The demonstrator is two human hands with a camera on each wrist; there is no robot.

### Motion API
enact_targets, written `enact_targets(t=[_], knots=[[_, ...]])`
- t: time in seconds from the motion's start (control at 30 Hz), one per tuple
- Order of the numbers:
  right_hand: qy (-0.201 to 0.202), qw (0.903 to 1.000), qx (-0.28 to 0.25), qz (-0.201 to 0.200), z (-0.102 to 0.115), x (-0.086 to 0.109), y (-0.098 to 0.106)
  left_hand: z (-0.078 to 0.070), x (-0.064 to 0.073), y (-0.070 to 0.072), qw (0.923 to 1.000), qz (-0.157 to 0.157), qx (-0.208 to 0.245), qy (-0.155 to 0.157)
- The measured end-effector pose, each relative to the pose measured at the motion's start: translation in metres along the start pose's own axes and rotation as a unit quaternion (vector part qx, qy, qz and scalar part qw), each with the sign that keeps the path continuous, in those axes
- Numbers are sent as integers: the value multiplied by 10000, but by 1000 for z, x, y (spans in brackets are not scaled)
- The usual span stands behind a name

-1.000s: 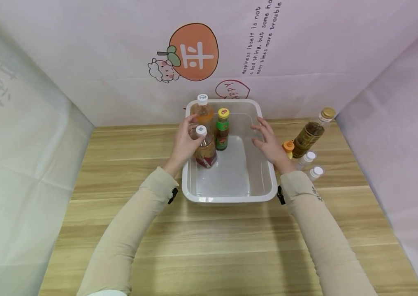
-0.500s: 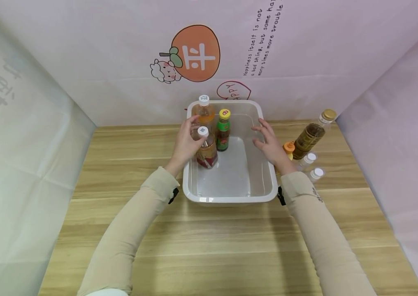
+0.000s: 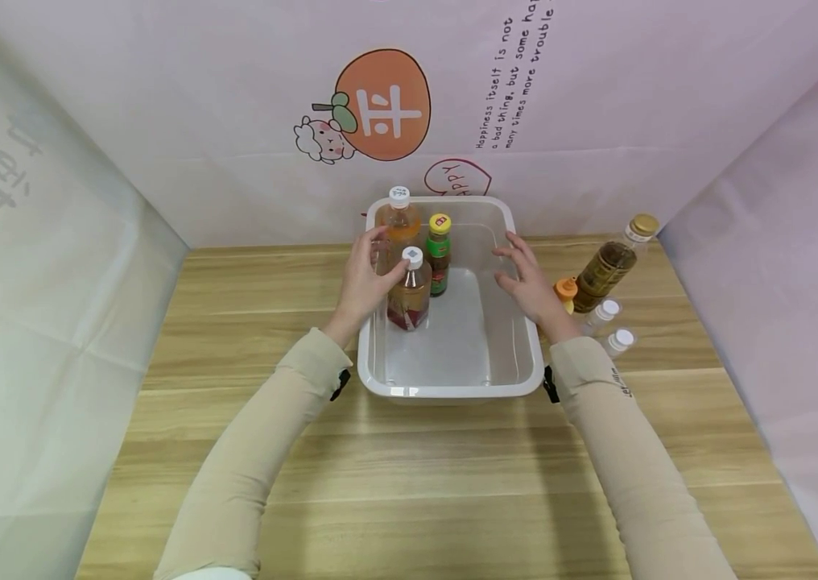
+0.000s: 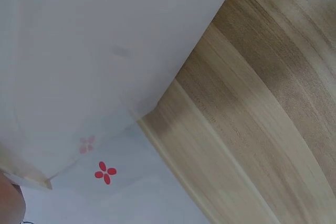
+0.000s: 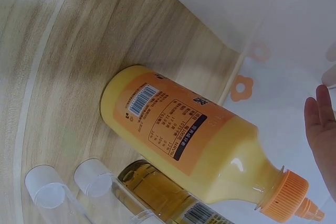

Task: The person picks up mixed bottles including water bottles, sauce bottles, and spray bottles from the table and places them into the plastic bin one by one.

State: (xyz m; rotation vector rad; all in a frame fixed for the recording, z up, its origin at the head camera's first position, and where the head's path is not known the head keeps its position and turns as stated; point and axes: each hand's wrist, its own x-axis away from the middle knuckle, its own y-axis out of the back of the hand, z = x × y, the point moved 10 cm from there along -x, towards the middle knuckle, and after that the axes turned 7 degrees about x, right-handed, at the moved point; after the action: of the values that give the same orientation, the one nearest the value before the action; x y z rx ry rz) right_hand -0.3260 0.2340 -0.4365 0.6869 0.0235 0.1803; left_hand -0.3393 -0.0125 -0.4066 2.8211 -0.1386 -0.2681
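In the head view a white plastic tub (image 3: 452,391) stands on the table. My left hand (image 3: 364,282) lies over its left rim, its thumb at the white cap of a bottle with a red-brown label (image 3: 409,304). Behind that bottle, partly hidden by the fingers, is a clear bottle with orange contents (image 3: 400,221). A yellow-capped sauce bottle (image 3: 439,254) stands beside them in the tub. My right hand (image 3: 535,294) reaches over the right rim with loosely bent fingers and holds nothing visible. The left wrist view shows mainly the white tub wall and table.
Right of the tub stand a gold-capped oil bottle (image 3: 605,270), a yellow squeeze bottle (image 5: 178,135) with an orange nozzle and two small clear bottles, one with a white cap (image 3: 621,338). A printed cloth (image 3: 249,177) hangs behind the wooden table (image 3: 423,483).
The bottle with the red-brown label has shifted right, its cap now further from the tub's left wall and overlapping the sauce bottle. Both hands stay nearly in place.
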Motion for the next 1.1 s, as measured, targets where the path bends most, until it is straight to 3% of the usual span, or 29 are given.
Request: enact_targets(t=[0.23,0.37,0.67,0.93,1.1], knots=[[-12,10000,-17,0,0,-2,0,-9,3,10,9956,-574,-540,-499],[2,10000,-9,-20,-1,-2,0,-13,4,11,9911,-700,-953,-614],[27,10000,45,-37,-1,-3,0,-9,2,7,9860,-515,-1544,-366],[20,10000,77,-52,0,-2,1,-10,3,2,9755,-303,-2148,-352],[33,10000,32,-39,0,-3,0,-9,2,0,9725,-225,-2296,-313]])
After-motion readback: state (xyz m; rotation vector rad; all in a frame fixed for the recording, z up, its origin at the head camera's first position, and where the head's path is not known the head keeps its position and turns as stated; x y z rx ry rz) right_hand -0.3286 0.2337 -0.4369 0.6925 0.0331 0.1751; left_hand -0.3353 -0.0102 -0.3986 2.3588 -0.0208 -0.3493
